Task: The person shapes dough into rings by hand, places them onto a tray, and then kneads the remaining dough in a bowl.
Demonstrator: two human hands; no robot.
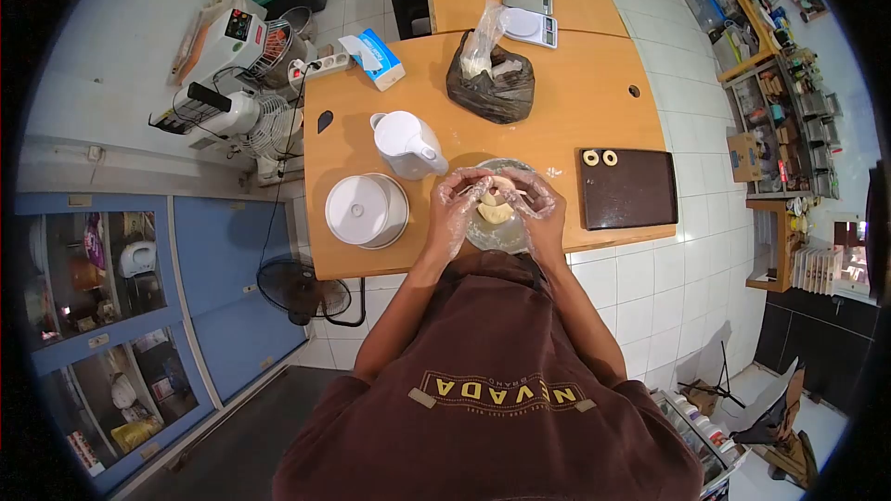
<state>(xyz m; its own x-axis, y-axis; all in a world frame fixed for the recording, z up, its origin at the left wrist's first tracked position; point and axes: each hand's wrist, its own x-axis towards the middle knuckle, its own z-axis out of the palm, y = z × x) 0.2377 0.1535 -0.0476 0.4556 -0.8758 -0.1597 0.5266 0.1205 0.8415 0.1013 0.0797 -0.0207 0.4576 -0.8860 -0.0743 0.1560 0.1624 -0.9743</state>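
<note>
Both my hands are dusted with flour and hold a small ring of pale dough (502,188) between their fingertips. My left hand (459,209) grips its left side, with the fingers curled round it. On the other side my right hand (540,213) closes on the dough too. Just below the ring, a lump of dough (496,213) lies in a glass bowl (510,238) near the table's front edge. Two dough rings (600,158) rest at the top left of a dark baking tray (628,199) to the right.
On the wooden table (427,255) are a white round container (360,211), a white pitcher (406,142), a tissue box (378,60), a black plastic bag (492,93) and a white kitchen scale (531,28). A black fan (302,288) stands at the table's left.
</note>
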